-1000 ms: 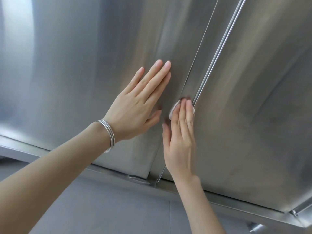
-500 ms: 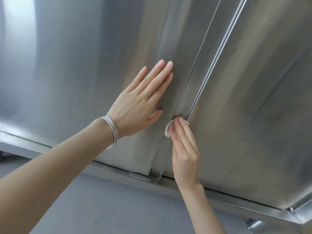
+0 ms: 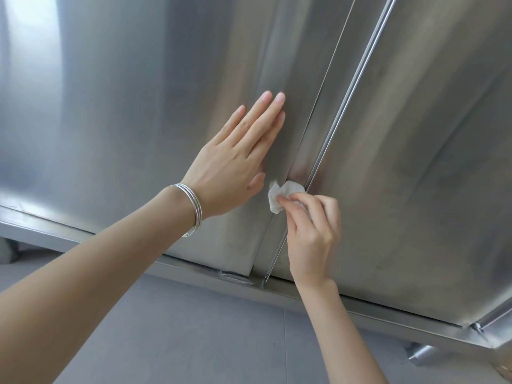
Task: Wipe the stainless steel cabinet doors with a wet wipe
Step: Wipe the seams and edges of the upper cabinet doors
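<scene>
Two brushed stainless steel cabinet doors fill the view: the left door [image 3: 133, 112] and the right door [image 3: 415, 167], meeting at a narrow vertical seam with a bright metal edge strip [image 3: 357, 76]. My left hand [image 3: 238, 159], with thin silver bangles at the wrist, lies flat with straight fingers on the left door beside the seam. My right hand [image 3: 313, 231] pinches a small crumpled white wet wipe [image 3: 282, 195] between curled fingers and thumb, holding it against the seam low on the doors.
A steel bottom frame rail [image 3: 360, 303] runs under the doors. Below it lies grey tiled floor [image 3: 207, 336]. A round metal cabinet foot [image 3: 419, 353] stands at the lower right.
My right hand slid the wipe down along the seam, and its fingers went from flat on the wipe to curled and pinching it. My left hand stayed flat on the left door.
</scene>
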The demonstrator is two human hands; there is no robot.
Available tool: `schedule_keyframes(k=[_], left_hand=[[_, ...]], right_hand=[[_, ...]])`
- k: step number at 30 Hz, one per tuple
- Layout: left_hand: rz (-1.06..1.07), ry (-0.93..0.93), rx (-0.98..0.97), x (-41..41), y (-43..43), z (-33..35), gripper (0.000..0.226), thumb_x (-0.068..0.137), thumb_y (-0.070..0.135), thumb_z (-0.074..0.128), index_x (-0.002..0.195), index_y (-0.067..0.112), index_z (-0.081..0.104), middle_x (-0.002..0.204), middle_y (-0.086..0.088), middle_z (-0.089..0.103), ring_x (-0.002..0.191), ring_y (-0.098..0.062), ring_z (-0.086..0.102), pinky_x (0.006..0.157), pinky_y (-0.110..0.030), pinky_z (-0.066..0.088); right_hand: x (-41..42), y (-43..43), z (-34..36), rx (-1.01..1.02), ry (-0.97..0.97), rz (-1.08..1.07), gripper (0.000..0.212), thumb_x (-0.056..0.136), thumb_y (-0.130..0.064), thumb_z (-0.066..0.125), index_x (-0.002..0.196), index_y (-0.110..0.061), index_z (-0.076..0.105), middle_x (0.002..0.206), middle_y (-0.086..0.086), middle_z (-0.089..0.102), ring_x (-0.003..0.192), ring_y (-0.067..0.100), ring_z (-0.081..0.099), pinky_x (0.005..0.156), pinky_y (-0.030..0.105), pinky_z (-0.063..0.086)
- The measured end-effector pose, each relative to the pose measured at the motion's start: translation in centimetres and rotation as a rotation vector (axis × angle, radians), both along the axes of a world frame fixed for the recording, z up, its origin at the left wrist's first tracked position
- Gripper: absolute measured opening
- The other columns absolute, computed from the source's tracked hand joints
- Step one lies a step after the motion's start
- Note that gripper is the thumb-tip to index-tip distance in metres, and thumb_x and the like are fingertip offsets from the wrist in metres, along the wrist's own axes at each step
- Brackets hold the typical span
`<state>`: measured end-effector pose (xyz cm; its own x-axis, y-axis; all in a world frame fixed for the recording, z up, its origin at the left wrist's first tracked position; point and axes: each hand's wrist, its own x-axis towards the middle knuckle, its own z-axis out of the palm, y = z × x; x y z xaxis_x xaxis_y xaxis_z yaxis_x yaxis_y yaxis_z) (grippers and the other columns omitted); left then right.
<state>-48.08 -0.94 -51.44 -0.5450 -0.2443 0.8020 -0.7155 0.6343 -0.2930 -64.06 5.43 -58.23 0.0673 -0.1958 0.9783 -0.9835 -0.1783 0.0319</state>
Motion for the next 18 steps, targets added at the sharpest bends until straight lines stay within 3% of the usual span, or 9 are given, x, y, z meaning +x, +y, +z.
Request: schedule_keyframes(k=[7,12,18], left_hand=[[-0.011,0.022,-0.019,-0.3,-0.5,-0.3,0.084,0.084,0.024,0.064,0.150,-0.003,0.019,0.160,-0.015,0.011,0.148,-0.029,0.007,0.121,-0.044,0.013],[-0.023,0.013,-0.019,-0.2,-0.7,-0.9,0.090,0.082,0.032,0.068,0.150,-0.002,0.019,0.159,-0.015,0.012,0.148,-0.029,0.008,0.120,-0.045,0.014],[-0.069,-0.123,-0.056,0.2,-0.2,-4.5,0.082,0.079,0.024,0.067,0.149,0.007,0.028,0.159,-0.008,0.020,0.147,-0.029,0.016,0.118,-0.048,0.020]], right_hand=[[0.0,0.4,0.3,0.033,-0.028,0.097,0.002,0.081,-0.004,0.073,0.082,-0.002,0.073,0.086,0.005,0.069,0.075,0.021,0.057,0.069,0.028,0.050],[-0.7,-0.5,0.9,-0.043,-0.023,0.034,0.015,0.084,0.002,0.064,0.094,-0.005,0.073,0.082,0.001,0.069,0.074,0.017,0.056,0.073,0.025,0.050],[-0.6,-0.2,-2.9,0.030,-0.005,0.048,0.019,0.092,-0.006,0.057,0.086,-0.006,0.075,0.087,0.001,0.072,0.074,0.019,0.063,0.074,0.025,0.051]])
